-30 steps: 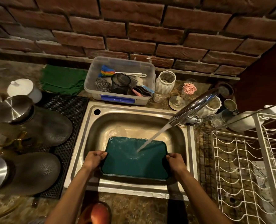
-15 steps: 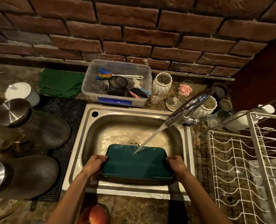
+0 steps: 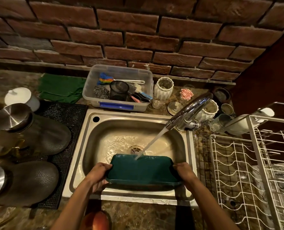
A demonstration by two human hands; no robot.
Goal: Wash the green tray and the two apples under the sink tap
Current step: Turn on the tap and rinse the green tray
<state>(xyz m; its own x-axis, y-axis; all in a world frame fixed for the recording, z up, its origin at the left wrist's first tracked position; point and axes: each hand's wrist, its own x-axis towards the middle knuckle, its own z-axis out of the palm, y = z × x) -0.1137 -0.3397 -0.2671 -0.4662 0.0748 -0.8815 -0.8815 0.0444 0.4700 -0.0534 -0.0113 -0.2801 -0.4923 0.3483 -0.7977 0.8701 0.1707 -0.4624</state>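
Plastic, smooth and dark green, makes up the rectangular tray (image 3: 142, 171) with rounded corners that we hold over the near half of the sink (image 3: 81, 156). Our left hand (image 3: 99, 174) has its grip closed on the tray's left edge, and our right hand (image 3: 184, 171) has its grip closed on the right edge. A thin stream of water (image 3: 152, 142) from the curved chrome tap (image 3: 187, 112), which stands at the sink's back right corner, lands on the tray's far rim.

The sink is one brushed steel basin with rounded corners, water rippling over its drain (image 3: 135, 149). It is set into a mottled brown stone surface (image 3: 138, 216), and behind the sink rises a rough red brick wall (image 3: 138, 30).

Near the sink's front edge, at the bottom of the view, we see one red apple (image 3: 99, 220), partly cut off by the frame. Behind the sink sits one clear plastic tub (image 3: 118, 103) of scrubbing tools, with a folded green cloth (image 3: 61, 87) to its left. Right of the sink stands one white wire dish rack (image 3: 254, 171). Left of the sink lies a black mesh mat (image 3: 66, 113), and by it two ribbed white ceramic jars (image 3: 163, 87) stand behind the sink's right side.
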